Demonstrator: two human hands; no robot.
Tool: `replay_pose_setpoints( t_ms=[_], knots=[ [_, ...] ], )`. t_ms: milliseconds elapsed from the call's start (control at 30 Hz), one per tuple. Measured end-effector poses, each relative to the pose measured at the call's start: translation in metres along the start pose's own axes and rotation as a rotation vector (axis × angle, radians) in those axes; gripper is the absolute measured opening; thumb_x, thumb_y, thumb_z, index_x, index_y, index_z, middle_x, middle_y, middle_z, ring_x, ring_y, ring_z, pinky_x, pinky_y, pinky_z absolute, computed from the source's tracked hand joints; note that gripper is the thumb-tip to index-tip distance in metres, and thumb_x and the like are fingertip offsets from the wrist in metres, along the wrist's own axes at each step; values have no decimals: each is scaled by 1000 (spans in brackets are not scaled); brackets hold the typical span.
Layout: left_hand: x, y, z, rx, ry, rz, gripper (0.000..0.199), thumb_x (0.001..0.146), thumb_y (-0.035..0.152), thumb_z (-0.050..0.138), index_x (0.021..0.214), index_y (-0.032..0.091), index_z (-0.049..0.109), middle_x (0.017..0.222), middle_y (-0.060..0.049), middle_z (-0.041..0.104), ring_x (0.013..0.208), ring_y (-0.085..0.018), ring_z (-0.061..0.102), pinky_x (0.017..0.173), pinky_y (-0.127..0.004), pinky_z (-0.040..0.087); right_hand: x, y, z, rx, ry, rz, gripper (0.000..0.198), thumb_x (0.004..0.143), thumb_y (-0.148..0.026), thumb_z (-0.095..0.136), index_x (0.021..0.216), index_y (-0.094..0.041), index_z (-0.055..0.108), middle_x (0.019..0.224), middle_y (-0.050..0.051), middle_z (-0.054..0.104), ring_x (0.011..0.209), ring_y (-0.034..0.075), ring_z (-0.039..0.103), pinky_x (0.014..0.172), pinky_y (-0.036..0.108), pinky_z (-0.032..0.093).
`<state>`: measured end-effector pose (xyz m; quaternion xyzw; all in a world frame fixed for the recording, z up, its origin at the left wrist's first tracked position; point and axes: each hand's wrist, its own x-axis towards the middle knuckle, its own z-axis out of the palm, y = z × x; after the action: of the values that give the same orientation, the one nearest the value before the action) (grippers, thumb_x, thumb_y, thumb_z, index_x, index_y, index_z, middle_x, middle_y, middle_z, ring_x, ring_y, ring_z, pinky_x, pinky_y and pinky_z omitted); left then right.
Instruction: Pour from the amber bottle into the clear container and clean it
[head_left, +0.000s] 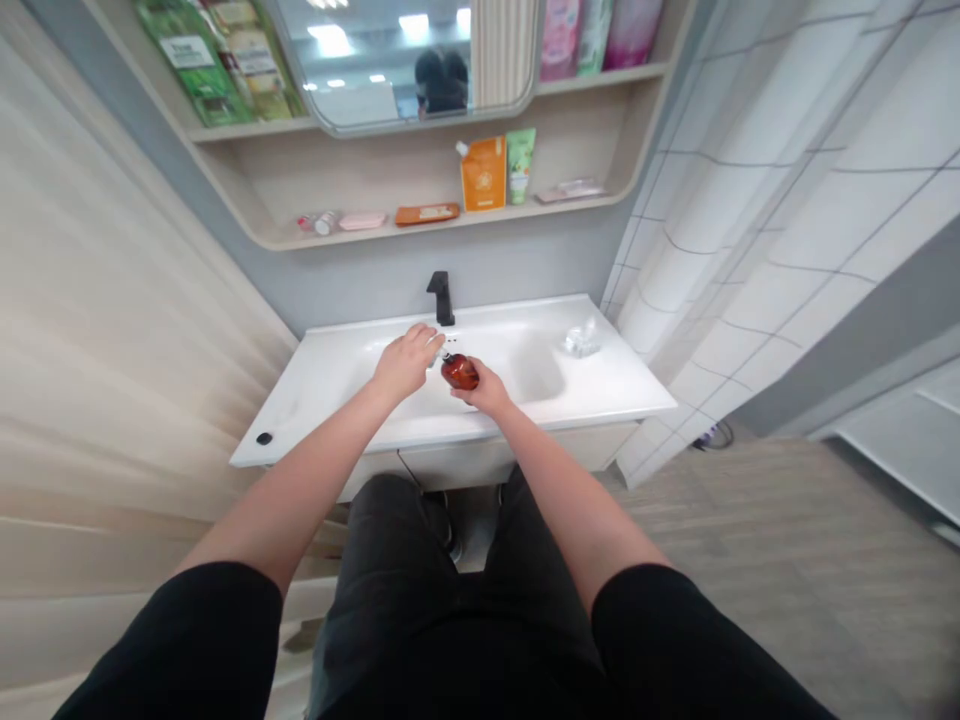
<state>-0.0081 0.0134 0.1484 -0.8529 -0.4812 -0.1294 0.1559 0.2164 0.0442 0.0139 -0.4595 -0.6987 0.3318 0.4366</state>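
Note:
Over the white sink [360, 432], my right hand [487, 388] is wrapped round an amber bottle [460, 372]. The bottle is tilted, its dark neck pointing up and left. My left hand [409, 362] is at the neck end, its fingers bent together. A small pale, partly see-through thing [434, 358] shows under these fingers; its kind is too small to tell. Just behind both hands stands the black faucet [442, 298]. My left palm and the underside of the bottle are hidden.
Crumpled clear plastic [582, 340] lies on the counter's right side, and a small round black piece [264, 438] at its front left. Above hangs a mirror cabinet whose shelf [270, 228] holds an orange pouch [484, 175], a green tube [520, 165] and several bottles. Curtains flank the left.

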Motion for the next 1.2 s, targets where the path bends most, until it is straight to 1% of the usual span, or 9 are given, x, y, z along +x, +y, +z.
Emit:
replay_pose_setpoints(
  t_ms=[233, 400, 567, 800, 1000, 1200],
  knots=[
    [4, 3, -7, -13, -38, -3, 74, 97, 2, 55, 166, 25, 63, 166, -18, 66, 166, -37, 50, 127, -54, 58, 1, 3, 1, 21, 9, -5, 91, 73, -32, 103, 156, -27, 66, 143, 9, 82, 130, 35, 80, 122, 54, 61],
    [8, 5, -12, -8, -30, 26, 71, 96, 0, 54, 163, 23, 65, 164, -18, 67, 164, -37, 52, 128, -54, 57, 1, 6, 1, 49, 5, -21, 91, 75, -33, 103, 157, -24, 65, 144, 11, 82, 131, 35, 80, 123, 53, 61],
    [12, 6, -17, 1, -49, 48, 72, 96, 1, 55, 163, 24, 64, 164, -19, 67, 165, -37, 51, 131, -55, 55, 2, 5, 1, 39, 24, -4, 94, 73, -34, 103, 158, -26, 64, 148, 10, 80, 134, 35, 78, 124, 54, 60],
    [21, 7, -23, 58, -45, 125, 71, 96, -1, 53, 162, 21, 65, 163, -19, 67, 165, -37, 52, 126, -55, 57, 2, 7, 2, 83, 45, -3, 94, 73, -35, 103, 158, -25, 63, 147, 10, 81, 131, 35, 79, 124, 53, 61],
    [28, 12, -34, 104, -51, 198, 66, 98, 4, 60, 160, 22, 67, 161, -21, 69, 162, -38, 55, 123, -55, 58, 5, 14, 4, 138, 74, -30, 96, 70, -42, 103, 156, -27, 64, 146, 10, 82, 132, 38, 79, 125, 60, 60],
    [36, 14, -40, 145, -56, 251, 60, 97, 6, 62, 155, 20, 70, 157, -23, 69, 162, -39, 55, 120, -56, 59, 7, 20, 6, 204, 86, -50, 96, 70, -47, 103, 156, -28, 64, 145, 9, 81, 133, 38, 79, 126, 62, 60]
  ],
)
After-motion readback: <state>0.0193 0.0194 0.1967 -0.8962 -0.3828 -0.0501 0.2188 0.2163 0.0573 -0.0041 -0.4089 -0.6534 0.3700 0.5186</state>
